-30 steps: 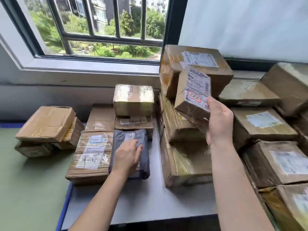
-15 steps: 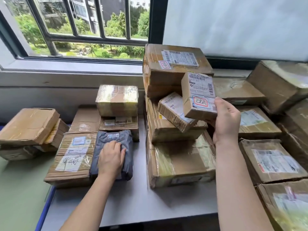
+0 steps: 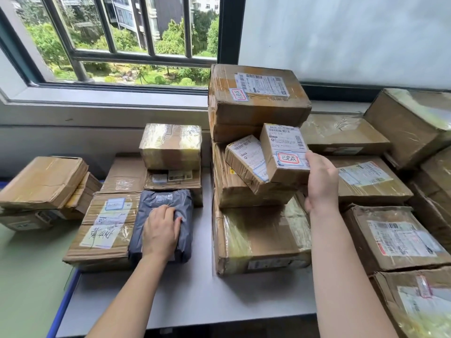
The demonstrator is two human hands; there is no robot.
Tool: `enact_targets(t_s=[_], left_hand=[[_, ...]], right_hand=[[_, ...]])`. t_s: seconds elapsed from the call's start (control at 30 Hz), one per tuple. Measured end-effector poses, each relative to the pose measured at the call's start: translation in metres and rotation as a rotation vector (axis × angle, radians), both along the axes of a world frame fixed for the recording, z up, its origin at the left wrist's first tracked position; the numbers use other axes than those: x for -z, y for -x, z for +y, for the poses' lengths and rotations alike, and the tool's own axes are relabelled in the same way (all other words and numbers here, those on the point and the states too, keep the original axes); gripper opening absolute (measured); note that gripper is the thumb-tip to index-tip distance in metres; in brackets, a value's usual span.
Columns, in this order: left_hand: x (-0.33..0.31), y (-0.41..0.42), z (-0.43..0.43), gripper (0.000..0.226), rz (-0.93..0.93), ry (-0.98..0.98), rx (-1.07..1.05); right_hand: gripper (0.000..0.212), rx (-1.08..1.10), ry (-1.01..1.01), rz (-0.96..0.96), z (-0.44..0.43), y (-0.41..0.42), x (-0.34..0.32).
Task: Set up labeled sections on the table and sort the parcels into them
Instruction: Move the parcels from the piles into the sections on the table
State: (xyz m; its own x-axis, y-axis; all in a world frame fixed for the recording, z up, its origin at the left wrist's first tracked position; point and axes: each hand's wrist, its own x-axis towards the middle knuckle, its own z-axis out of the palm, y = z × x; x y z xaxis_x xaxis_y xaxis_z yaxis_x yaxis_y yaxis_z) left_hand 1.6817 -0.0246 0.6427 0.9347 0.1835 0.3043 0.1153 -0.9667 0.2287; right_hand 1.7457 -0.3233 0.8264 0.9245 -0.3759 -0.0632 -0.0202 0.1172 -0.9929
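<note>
This is a parcel-handling room, of the mailroom or courier pick-up kind. Indicators:

- Taped cardboard parcels (image 3: 256, 240) with printed barcode labels stand stacked between the two hands. More parcels (image 3: 395, 240) fill the area right of the right hand (image 3: 321, 184).
- The small carton (image 3: 280, 152) held in the right hand bears a red-framed stamp sticker (image 3: 290, 159).
- The left hand (image 3: 161, 230) holds a grey poly mailer (image 3: 168, 203). Worn cartons (image 3: 41, 181) lie left of it.
- All goods sit on a plain grey table (image 3: 195, 301) with a blue edge (image 3: 63, 301).
- Beyond the hands, a barred window (image 3: 122, 45) overlooks trees and apartment blocks.
</note>
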Motion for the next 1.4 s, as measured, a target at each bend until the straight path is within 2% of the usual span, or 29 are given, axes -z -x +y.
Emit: enact_targets(t_s=[0.17, 0.3, 0.43, 0.6, 0.93, 1.07, 1.2, 1.3, 1.4], left_hand=[[0.002, 0.001, 0.0, 0.04, -0.01, 0.005, -0.005], [0.003, 0.001, 0.0, 0.041, -0.011, 0.015, -0.003], [0.003, 0.001, 0.001, 0.041, -0.012, 0.017, -0.004], [0.004, 0.001, 0.002, 0.04, -0.016, 0.039, -0.006], [0.008, 0.0, 0.003, 0.023, -0.003, 0.053, -0.016], [0.006, 0.0, 0.003, 0.026, 0.019, 0.063, 0.003], [0.005, 0.002, 0.007, 0.03, 0.03, 0.034, 0.032], [0.001, 0.006, 0.01, 0.043, 0.03, 0.021, 0.072], [-0.002, 0.009, 0.012, 0.043, 0.0, 0.005, 0.087]], right_hand=[[0.032, -0.063, 0.013, -0.002, 0.016, 0.005, 0.003], [0.024, -0.069, 0.002, -0.022, 0.027, 0.006, -0.003], [0.02, -0.109, 0.076, -0.019, 0.04, 0.001, -0.002], [0.039, -0.068, 0.208, 0.054, 0.05, -0.006, 0.005], [0.046, -0.087, 0.154, 0.093, 0.063, -0.012, -0.003], [0.053, -0.094, 0.21, 0.096, 0.062, -0.007, -0.004], [0.056, -0.029, 0.299, 0.048, 0.06, 0.001, -0.005], [0.048, 0.035, 0.384, -0.038, 0.057, 0.004, -0.003], [0.033, 0.106, 0.57, -0.173, 0.055, 0.007, -0.004]])
